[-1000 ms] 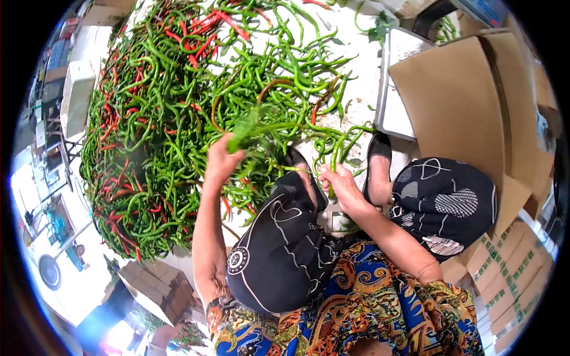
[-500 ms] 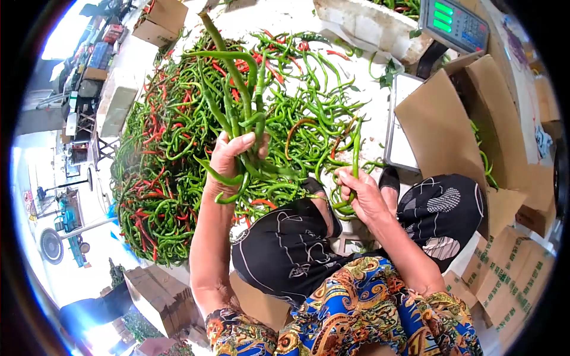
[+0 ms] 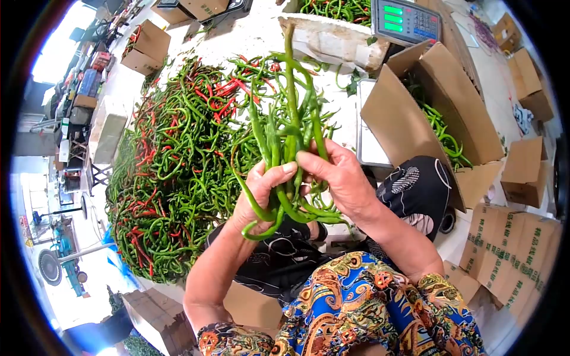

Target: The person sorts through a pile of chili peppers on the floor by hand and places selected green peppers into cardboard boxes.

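Observation:
My left hand point(image 3: 256, 194) is closed around the lower part of a bunch of long green chili peppers point(image 3: 290, 101). Several peppers fan upward from the grip, while curved ends hang below it. My right hand point(image 3: 344, 177) presses against the same bunch from the other side, its thumb beside the left thumb and its fingers partly hidden behind the peppers. Beyond both hands spreads a large pile of green and red chili peppers point(image 3: 172, 160) on the white floor covering.
An open cardboard box point(image 3: 398, 113) holding green peppers stands at the right, beside a scale platform point(image 3: 373, 148). Its lit display point(image 3: 407, 21) is above. A white foam box point(image 3: 332, 44) is at the back; printed cartons point(image 3: 504, 255) lie at lower right.
My right hand has moved up and inward with a green pepper to meet the bunch. My left hand and the bunch have shifted right and lower, and the view has turned.

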Tool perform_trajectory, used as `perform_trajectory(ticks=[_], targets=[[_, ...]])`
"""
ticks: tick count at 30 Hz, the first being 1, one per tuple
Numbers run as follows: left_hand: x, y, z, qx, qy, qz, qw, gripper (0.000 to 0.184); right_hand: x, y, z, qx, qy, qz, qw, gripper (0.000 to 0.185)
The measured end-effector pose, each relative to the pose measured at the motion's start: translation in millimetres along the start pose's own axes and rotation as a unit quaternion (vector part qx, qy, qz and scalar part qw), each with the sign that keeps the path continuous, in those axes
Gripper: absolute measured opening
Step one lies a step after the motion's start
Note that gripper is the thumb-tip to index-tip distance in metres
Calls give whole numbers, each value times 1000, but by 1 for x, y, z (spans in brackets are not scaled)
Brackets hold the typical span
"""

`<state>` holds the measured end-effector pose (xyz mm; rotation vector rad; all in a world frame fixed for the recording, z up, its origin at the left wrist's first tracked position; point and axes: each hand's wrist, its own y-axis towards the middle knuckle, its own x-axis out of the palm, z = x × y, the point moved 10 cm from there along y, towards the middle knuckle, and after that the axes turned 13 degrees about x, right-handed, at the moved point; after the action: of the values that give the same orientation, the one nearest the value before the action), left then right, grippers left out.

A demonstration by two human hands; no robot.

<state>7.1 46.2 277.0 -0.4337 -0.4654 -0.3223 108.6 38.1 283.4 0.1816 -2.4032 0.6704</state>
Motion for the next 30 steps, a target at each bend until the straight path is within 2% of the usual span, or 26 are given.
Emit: perform_trajectory(ticks=[2,5,7,11,12,13,15,17,18,22,23,26,27,30], targets=[[1,-5,-14,2,-37,36,999,36,-16,-4,2,-7,60,32,998,18],[16,-12,-36,-6,-102,16,995,37,-29,-10,12,14,11,15,1000,18],[9,-16,-62,-20,-130,67,989,36,-27,-16,16,30,14,-1,999,19],[2,-19,-104,-30,-187,79,979,38,-47,-27,31,56,-78,44,994,19],[4,-19,-107,-24,-179,75,981,40,-54,-26,31,29,-46,68,996,18],[13,-21,-100,-19,-190,81,978,34,-60,-28,29,1,-15,92,996,18],[0,-24,-123,-50,-172,77,981,24,-69,-43,39,80,122,71,987,18],[-4,-28,-130,-56,-144,79,985,20,-94,-40,31,-12,132,95,987,17],[-4,-28,-130,-48,-132,74,987,21,-92,-41,27,-16,125,83,989,13],[-5,-26,-130,-27,-56,74,995,22,-93,-43,18,-11,-43,202,978,16],[-5,-25,-131,-25,-36,73,996,22,-85,-42,14,-13,-84,202,976,16],[-1,-27,-131,5,-21,93,995,29,-77,-23,40,-26,-91,178,979,14],[-4,-27,-132,21,-20,99,995,31,-80,-22,42,-8,-172,207,963,16],[-9,-28,-126,63,12,119,991,34,-81,-13,51,7,-229,209,951,18]])
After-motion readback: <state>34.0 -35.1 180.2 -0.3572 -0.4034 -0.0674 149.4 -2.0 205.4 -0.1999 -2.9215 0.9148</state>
